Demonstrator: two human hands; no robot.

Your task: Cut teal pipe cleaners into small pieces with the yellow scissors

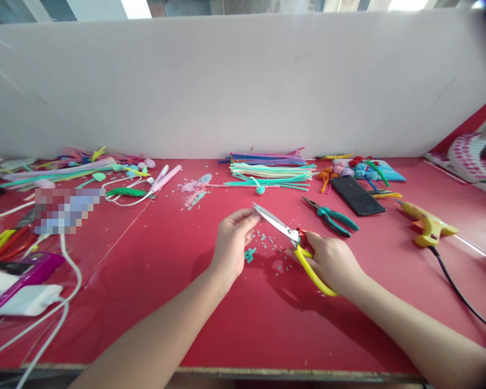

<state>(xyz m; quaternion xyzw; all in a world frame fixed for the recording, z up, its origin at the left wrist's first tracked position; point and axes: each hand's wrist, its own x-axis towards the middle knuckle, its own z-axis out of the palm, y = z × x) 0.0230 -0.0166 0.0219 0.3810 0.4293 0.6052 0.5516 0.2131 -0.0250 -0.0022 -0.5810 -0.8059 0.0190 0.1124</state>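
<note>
My right hand [332, 262] is closed round the handles of a pair of scissors [278, 223], one handle yellow and the other red. The blades point up and left, their tips reaching the fingers of my left hand [234, 237]. Those left fingers are pinched together at the blades; whatever they hold is hidden or too small to make out. Below the blades, small pale-green clippings and a green fuzzy piece [249, 255] lie on the red table [243, 329]. A green fuzzy ball [260, 189] on a stem rests farther back.
Behind lie bundled pipe cleaners [271, 172]. Teal-handled pliers [334, 217], a black phone [357, 195] and a yellow glue gun [431, 224] with a cord are to the right. On the left are white cables [71, 286], a pink hot-iron-like tool [166, 179] and loose craft pieces.
</note>
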